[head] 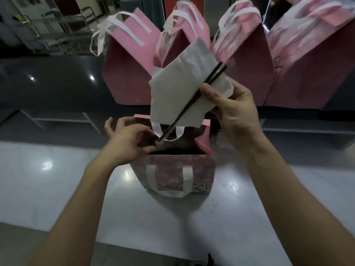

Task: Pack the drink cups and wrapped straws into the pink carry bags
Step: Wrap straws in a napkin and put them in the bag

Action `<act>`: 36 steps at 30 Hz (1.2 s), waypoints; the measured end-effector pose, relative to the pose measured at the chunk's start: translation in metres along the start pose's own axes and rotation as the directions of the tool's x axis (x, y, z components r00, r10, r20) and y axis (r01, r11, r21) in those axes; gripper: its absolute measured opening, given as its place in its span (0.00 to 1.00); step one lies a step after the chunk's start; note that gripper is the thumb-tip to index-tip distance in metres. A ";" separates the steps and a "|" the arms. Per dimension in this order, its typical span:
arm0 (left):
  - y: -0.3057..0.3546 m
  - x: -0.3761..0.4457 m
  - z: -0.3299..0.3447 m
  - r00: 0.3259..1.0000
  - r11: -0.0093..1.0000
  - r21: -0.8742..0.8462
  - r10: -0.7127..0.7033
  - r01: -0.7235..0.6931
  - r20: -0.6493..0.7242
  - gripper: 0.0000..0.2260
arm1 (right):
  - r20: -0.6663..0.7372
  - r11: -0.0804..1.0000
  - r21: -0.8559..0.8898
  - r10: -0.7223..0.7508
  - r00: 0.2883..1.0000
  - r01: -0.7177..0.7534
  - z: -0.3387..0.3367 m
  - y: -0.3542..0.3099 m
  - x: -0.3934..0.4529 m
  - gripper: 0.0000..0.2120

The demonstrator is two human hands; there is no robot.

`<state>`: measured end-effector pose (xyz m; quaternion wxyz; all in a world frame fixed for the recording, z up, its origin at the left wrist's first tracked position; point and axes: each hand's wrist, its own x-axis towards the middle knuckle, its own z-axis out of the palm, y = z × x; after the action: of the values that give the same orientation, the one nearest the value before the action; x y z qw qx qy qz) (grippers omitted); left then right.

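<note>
Two bare forearms, no sleeves, left hand (126, 143), right hand (234, 112), no rings or watch

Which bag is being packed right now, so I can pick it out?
On the pale table, four pink bags stand in a back row. The bag being packed stands alone in front of them, between both hands; it is open-topped, handles folded down, with dark straws angled into it.

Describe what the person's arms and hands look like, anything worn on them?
Both forearms are bare up to the frame edge, with no sleeves in view. The left hand and right hand wear no gloves, and no rings, watch or bracelets are visible.
</note>
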<state>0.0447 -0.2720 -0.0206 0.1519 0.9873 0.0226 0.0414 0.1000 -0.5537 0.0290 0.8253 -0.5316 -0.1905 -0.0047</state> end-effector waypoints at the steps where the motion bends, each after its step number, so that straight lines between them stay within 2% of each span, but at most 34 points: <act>1: -0.006 0.002 0.001 0.998 0.999 0.026 0.030 -0.032 0.048 0.21 | -0.008 1.000 -0.024 0.007 1.000 -0.008 0.009 0.009 -0.001 0.12; 3: -0.019 0.003 0.002 0.989 0.996 0.010 0.087 -0.088 0.116 0.43 | -0.015 0.998 -0.060 0.025 1.000 -0.026 0.020 0.027 -0.005 0.11; 4: -0.024 0.002 0.002 0.986 0.994 -0.034 0.108 -0.105 0.128 0.50 | -0.013 0.997 -0.068 0.037 0.999 -0.038 0.023 0.035 -0.009 0.11; 7: -0.031 -0.001 0.007 0.964 0.978 -0.162 0.166 -0.133 0.209 0.60 | 0.039 0.981 -0.174 0.097 0.994 -0.089 0.025 0.051 -0.017 0.12; 9: -0.034 0.000 0.012 0.950 0.975 -0.166 0.189 -0.151 0.248 0.64 | 0.138 0.927 -0.361 0.162 0.977 -0.103 0.022 0.053 -0.019 0.11; 11: -0.038 0.001 0.018 0.946 0.977 -0.147 0.191 -0.156 0.262 0.69 | 0.209 0.795 -0.599 0.274 0.939 -0.099 0.019 0.051 -0.017 0.10; 13: -0.041 0.000 0.021 0.946 0.974 -0.153 0.204 -0.170 0.253 0.70 | 0.230 0.615 -0.785 0.412 0.882 -0.083 0.020 0.048 -0.014 0.07; 16: -0.041 -0.001 0.022 0.941 0.966 -0.172 0.231 -0.192 0.247 0.71 | 0.261 0.374 -0.925 0.509 0.820 0.063 0.030 0.051 -0.010 0.06; 19: -0.038 -0.002 0.021 0.935 0.958 -0.196 0.253 -0.208 0.247 0.71 | 0.252 0.190 -0.964 0.413 0.875 0.187 0.041 0.058 -0.007 0.03; 21: -0.037 -0.005 0.019 0.934 0.951 -0.232 0.259 -0.203 0.246 0.72 | 0.285 0.150 -0.956 0.281 0.917 0.251 0.045 0.063 -0.005 0.09; 23: -0.035 -0.006 0.017 0.932 0.947 -0.251 0.263 -0.200 0.249 0.72 | 0.328 0.112 -0.944 0.184 0.927 0.312 0.048 0.066 -0.004 0.12; 24: -0.034 -0.007 0.016 0.931 0.947 -0.251 0.263 -0.200 0.254 0.72 | 0.342 0.049 -0.939 0.182 0.922 0.339 0.049 0.068 -0.002 0.12; 27: -0.034 -0.006 0.016 0.929 0.944 -0.261 0.268 -0.201 0.255 0.72 | 0.315 -0.256 -0.879 0.323 0.893 0.402 0.052 0.084 0.006 0.10; 29: -0.035 -0.006 0.017 0.930 0.941 -0.269 0.271 -0.203 0.249 0.72 | 0.280 -0.371 -0.820 0.406 0.870 0.437 0.054 0.093 0.011 0.08; 31: -0.036 -0.005 0.019 0.934 0.942 -0.266 0.268 -0.203 0.238 0.72 | 0.260 -0.414 -0.794 0.432 0.864 0.446 0.055 0.098 0.014 0.07; 33: -0.037 -0.004 0.021 0.939 0.939 -0.276 0.270 -0.207 0.214 0.70 | 0.232 -0.405 -0.821 0.408 0.883 0.403 0.055 0.098 0.014 0.09; 34: -0.039 -0.004 0.022 0.943 0.933 -0.296 0.270 -0.206 0.194 0.69 | 0.215 -0.365 -0.856 0.393 0.894 0.367 0.053 0.096 0.014 0.10; 36: -0.042 -0.004 0.022 0.960 0.918 -0.345 0.252 -0.196 0.124 0.61 | 0.182 -0.187 -0.945 0.385 0.904 0.270 0.047 0.084 0.010 0.10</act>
<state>0.0416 -0.2385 -0.0543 0.3103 0.9439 -0.1109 -0.0205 0.1130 -0.4741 -0.0246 0.0470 -0.9641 -0.2613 0.0037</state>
